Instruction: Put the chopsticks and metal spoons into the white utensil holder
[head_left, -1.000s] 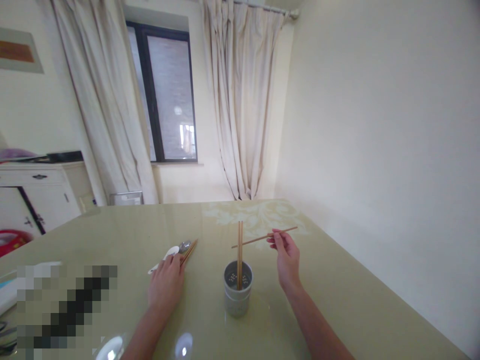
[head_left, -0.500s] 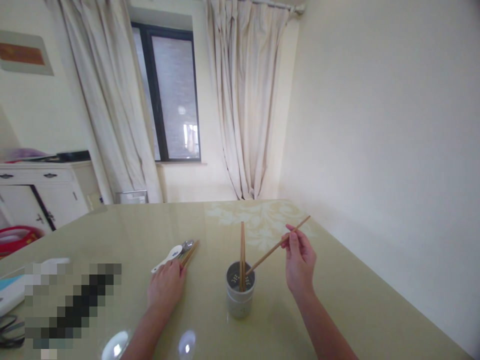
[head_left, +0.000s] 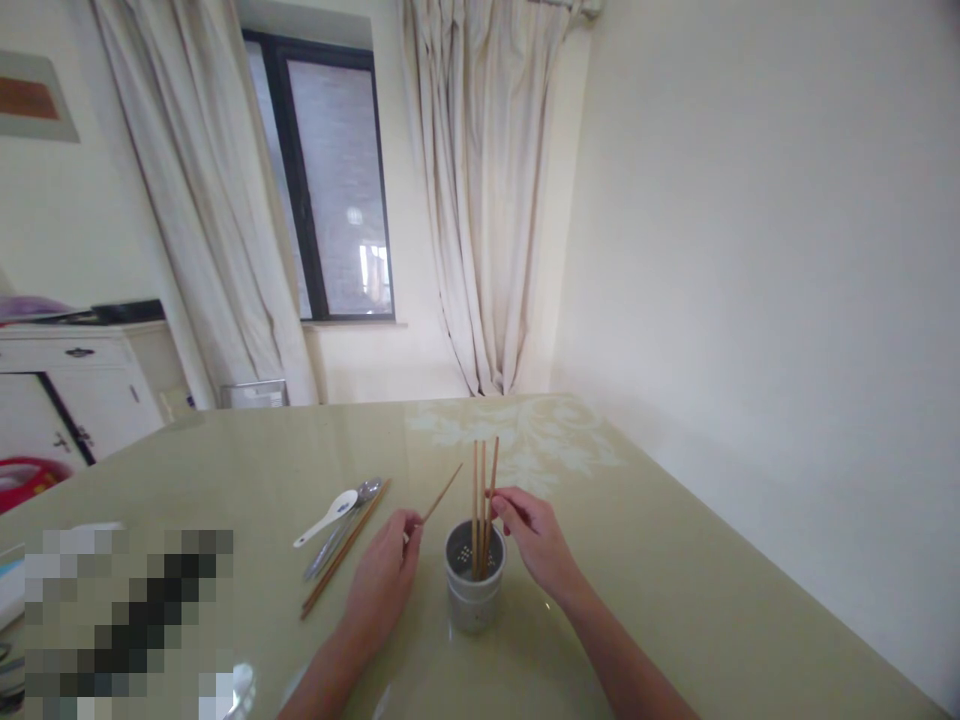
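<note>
A grey utensil holder (head_left: 475, 605) with a perforated bottom stands on the table, several wooden chopsticks (head_left: 475, 490) upright in it. My right hand (head_left: 536, 540) pinches the rightmost chopstick (head_left: 493, 470), whose lower end is inside the holder. Just left of the holder, my left hand (head_left: 382, 575) is closed on another chopstick (head_left: 442, 492), its tip pointing up and to the right. Left of that hand lie a white spoon (head_left: 330, 518) with a blue mark, metal spoons (head_left: 330, 545) and a wooden chopstick (head_left: 345, 550) or two close together.
The greenish table (head_left: 645, 600) has a pale floral pattern at its far end and meets the wall (head_left: 765, 250) on the right. A blurred-out dark object (head_left: 142, 610) lies at the left. A white cabinet (head_left: 97, 390) and curtains (head_left: 495, 200) stand beyond.
My right hand has moved left to the holder, standing its chopstick upright inside. My left hand has lifted a chopstick from beside the spoons and carried it right.
</note>
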